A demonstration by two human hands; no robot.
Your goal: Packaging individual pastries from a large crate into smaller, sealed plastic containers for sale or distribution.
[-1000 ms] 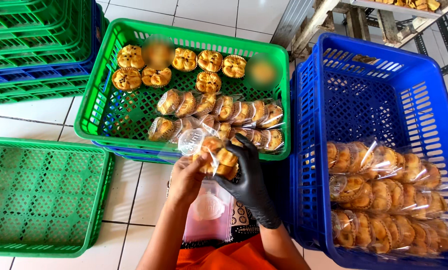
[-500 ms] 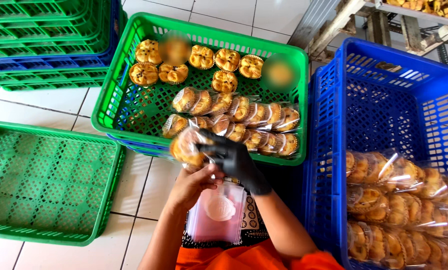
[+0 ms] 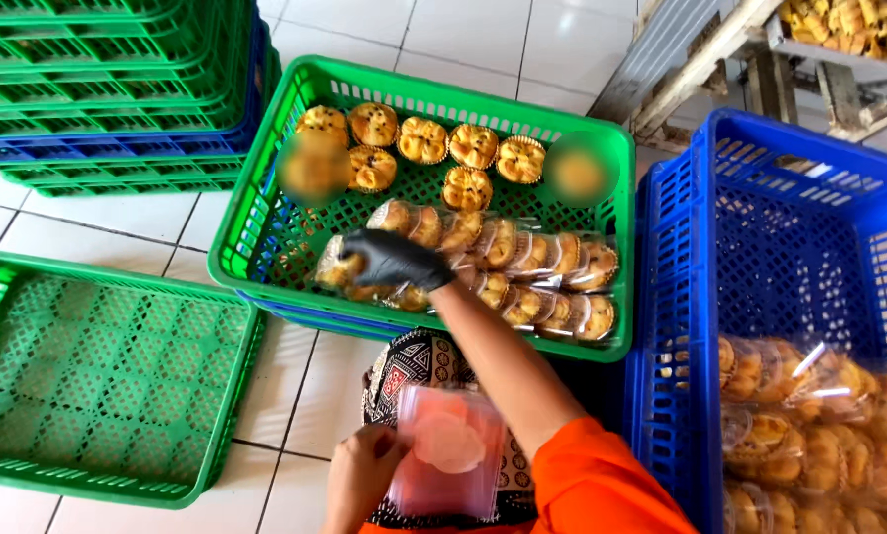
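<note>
My right hand (image 3: 396, 259), in a black glove, reaches into the green crate (image 3: 265, 213). My fingers are curled around a clear pack of pastries (image 3: 349, 269) and press on it from the top. The pack sits near the front left corner of the crate, at the left end of the rows of other packs (image 3: 532, 277).

I think the good way to do this is to be soft. The pack is thin and shiny, and the pastries inside can get squashed. So I hold it with a flat, easy grip and do not squeeze hard. I keep it level so nothing slides to one end. I line it up with the row beside it, so the packs lie neat and none sticks up.

My left hand (image 3: 362, 477) is low, near my lap. It pinches a stack of empty clear trays (image 3: 448, 465) by the left side. I keep that stack steady so it does not slip.

The pastries in my pack are golden brown, and the wrap shines in the light. I cannot count them under my glove. Loose pastries (image 3: 423, 140) with no wrap lie along the back edge of the crate. A blue crate (image 3: 760, 198) with more packs is on my right, and an empty green crate (image 3: 107, 376) is on my left.
</note>
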